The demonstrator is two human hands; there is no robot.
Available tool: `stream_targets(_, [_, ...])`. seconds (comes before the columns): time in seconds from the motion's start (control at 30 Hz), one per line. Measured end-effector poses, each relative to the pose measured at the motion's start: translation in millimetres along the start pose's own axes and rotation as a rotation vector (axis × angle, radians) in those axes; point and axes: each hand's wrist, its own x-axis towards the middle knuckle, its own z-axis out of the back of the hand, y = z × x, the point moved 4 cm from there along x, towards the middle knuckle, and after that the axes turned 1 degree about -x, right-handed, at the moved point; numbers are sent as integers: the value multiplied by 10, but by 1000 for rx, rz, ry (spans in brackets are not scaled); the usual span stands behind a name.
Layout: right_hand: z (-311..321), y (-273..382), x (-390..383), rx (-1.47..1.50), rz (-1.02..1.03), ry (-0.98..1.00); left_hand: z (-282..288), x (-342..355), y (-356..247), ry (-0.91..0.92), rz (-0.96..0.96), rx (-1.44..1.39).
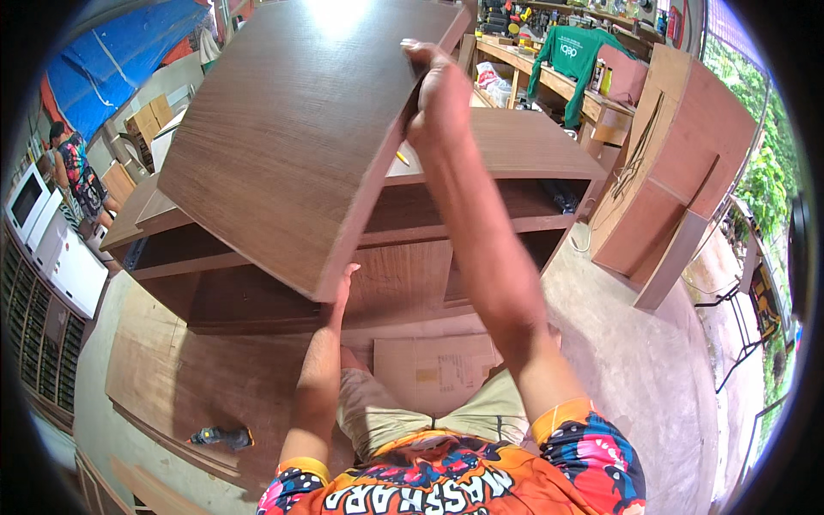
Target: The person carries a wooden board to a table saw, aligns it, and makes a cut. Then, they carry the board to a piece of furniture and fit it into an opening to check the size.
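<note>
A large dark brown wood-grain panel (pixel 283 146) is held up at a tilt in front of me. My right hand (pixel 439 93) grips its right edge near the far end, fingers wrapped over the top face. At the panel's near lower corner, my left hand (pixel 346 276) supports it from below; most of that hand is hidden behind the corner. Beneath and beyond the panel stands a low brown cabinet (pixel 528 146) with open compartments. A yellow pencil-like stick (pixel 402 159) lies on the cabinet top, just right of the panel.
Flat cardboard (pixel 429 369) lies at my feet. A power tool (pixel 225 438) rests on a brown board (pixel 163 378) at lower left. A tall wooden carcass (pixel 669 172) stands at right, near a cluttered workbench (pixel 515 56). Another person (pixel 81 176) bends over at far left.
</note>
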Motion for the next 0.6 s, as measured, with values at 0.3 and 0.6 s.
stream_targets(0.3, [218, 1858, -398, -516, 260, 304, -28, -25, 5, -12, -77, 168])
stream_targets(0.6, [1173, 3765, -1161, -1419, 474, 104, -3, 54, -434, -55, -202, 167])
